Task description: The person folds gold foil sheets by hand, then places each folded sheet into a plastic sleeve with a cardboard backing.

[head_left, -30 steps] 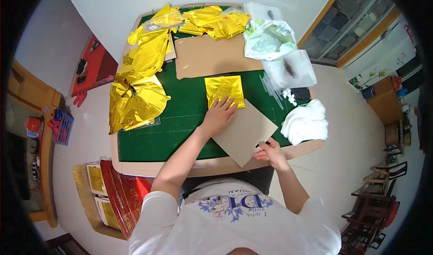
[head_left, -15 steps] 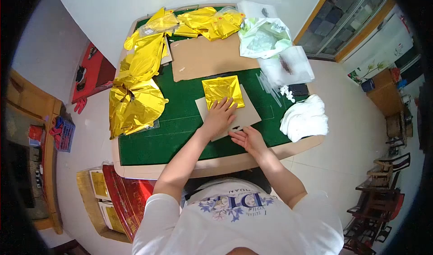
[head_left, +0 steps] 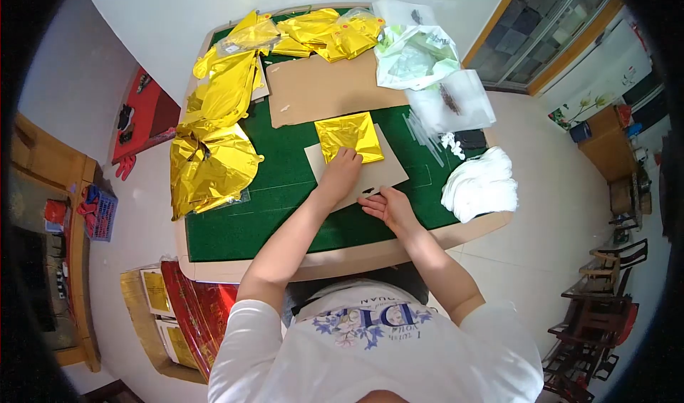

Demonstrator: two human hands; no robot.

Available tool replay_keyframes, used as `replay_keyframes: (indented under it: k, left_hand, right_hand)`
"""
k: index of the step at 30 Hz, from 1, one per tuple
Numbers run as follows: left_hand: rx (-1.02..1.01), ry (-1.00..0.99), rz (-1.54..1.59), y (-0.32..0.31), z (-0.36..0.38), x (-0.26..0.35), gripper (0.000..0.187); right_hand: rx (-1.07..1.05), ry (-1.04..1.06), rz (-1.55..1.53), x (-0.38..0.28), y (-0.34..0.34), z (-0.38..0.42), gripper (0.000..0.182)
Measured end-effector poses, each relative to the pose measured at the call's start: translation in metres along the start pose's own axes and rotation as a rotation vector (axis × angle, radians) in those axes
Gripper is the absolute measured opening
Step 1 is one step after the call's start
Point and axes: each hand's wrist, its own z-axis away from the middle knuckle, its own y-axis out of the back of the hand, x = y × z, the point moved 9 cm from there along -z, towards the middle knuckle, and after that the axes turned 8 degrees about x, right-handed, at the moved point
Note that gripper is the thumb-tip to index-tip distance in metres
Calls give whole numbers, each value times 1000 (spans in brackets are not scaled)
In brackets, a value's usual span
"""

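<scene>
A folded square of gold foil [head_left: 349,131] lies on a flat beige cardboard piece [head_left: 387,171] near the middle of the green tabletop. My left hand [head_left: 340,175] has its fingers bunched together on the foil's near edge, pinching it. At the cardboard's near corner, by a small black-looking slot [head_left: 368,191], my right hand [head_left: 388,207] grips the edge between thumb and fingers. The right fingertips are partly hidden under the cardboard.
Crumpled gold foil pieces [head_left: 221,97] line the table's left and back. A larger cardboard sheet [head_left: 328,86] lies behind my work. To the right are a plastic bag [head_left: 417,60], thin clear strips [head_left: 424,136] and a white stack [head_left: 483,186].
My left hand has gone from spread fingers lying on the foil to bunched fingers at its near edge. My right hand stays at the cardboard's corner.
</scene>
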Motion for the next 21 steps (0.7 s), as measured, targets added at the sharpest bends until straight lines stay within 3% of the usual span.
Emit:
replay_keyframes:
  k: [4, 13, 21]
  left_hand:
    - [-48, -68, -169, 0, -9, 6, 13]
    - [35, 50, -27, 15, -10, 8, 10]
    - [-35, 6, -21, 14, 2, 29, 11]
  right_hand:
    - [16, 17, 24, -1, 0, 1, 23]
    - [6, 4, 72, 2, 3, 27, 28]
    - [13, 10, 69, 1, 3, 21, 23]
